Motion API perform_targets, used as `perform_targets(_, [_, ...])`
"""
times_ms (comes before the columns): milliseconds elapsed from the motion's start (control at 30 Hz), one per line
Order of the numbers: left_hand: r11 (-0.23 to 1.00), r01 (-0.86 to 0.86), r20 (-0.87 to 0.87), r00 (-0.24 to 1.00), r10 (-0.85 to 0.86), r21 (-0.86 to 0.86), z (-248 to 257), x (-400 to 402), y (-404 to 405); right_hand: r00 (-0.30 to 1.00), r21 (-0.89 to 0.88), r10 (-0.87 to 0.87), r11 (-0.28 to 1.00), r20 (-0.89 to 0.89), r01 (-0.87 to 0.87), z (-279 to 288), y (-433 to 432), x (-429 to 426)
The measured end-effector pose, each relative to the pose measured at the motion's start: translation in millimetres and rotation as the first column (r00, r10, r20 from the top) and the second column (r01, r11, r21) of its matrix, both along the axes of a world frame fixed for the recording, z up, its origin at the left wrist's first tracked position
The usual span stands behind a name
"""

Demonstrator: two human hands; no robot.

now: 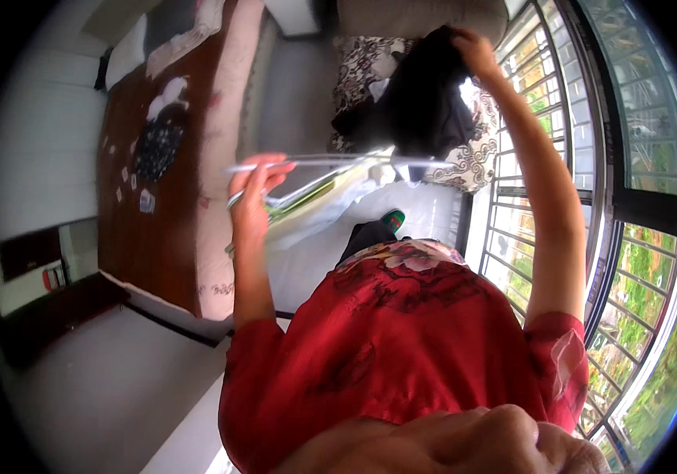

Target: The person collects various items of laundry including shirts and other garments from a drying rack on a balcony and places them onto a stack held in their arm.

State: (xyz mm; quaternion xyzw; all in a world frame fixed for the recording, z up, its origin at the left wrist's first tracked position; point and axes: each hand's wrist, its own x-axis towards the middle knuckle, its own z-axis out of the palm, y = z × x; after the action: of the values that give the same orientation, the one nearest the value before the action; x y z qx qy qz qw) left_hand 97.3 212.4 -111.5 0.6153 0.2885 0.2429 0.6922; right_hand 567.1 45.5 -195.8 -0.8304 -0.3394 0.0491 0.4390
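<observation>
My left hand (254, 183) grips a thin white clothes hanger (374, 160), blurred, its long bar reaching across to the right. From the same hand hangs a pale cloth item (315, 216) with a green edge; blur hides its exact kind. Higher up on the right, my right hand (476, 54) pinches the top of a black garment (424, 95). That garment droops over a padded seat (469, 166) with a dark floral and scroll pattern. Its lower edge is close to the far end of the hanger, and I cannot tell whether they touch.
At left stands a bed with a brown mat (178, 249), bearing a folded dark patterned cloth (159, 148), a white cloth (169, 98) and several small cards. Barred windows (528, 118) run along the right. My green slipper (394, 220) is on the pale tiled floor (433, 213).
</observation>
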Motion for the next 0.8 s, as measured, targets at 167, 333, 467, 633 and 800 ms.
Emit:
perform_targets(167, [0.996, 0.088, 0.056, 0.995, -0.087, -0.026, -3, 38, -15, 0.998, 0.254, -0.005, 0.967, -0.057, 0.019, 76, -18, -27])
perform_targets(333, [0.969, 0.247, 0.056, 0.967, -0.247, 0.014, 5, 61, -18, 0.921, -0.134, 0.383, 0.919, 0.068, -0.371, 122, -71, -156])
perform_targets(467, [0.941, 0.339, 0.055, 0.939, -0.338, 0.007, 10, 74, -24, 0.883, -0.29, 0.427, 0.885, 0.194, -0.364, 106, -113, -200])
perform_targets(633, [0.836, 0.548, 0.052, 0.836, -0.546, -0.039, 27, 119, -55, 0.965, -0.423, 0.207, 0.869, -0.159, -0.256, 75, -194, -219])
perform_targets(800, [0.662, 0.75, 0.142, 0.654, -0.743, 0.011, 31, 179, -93, 0.941, -0.062, -0.027, 0.998, -0.336, 0.006, 160, -297, -248])
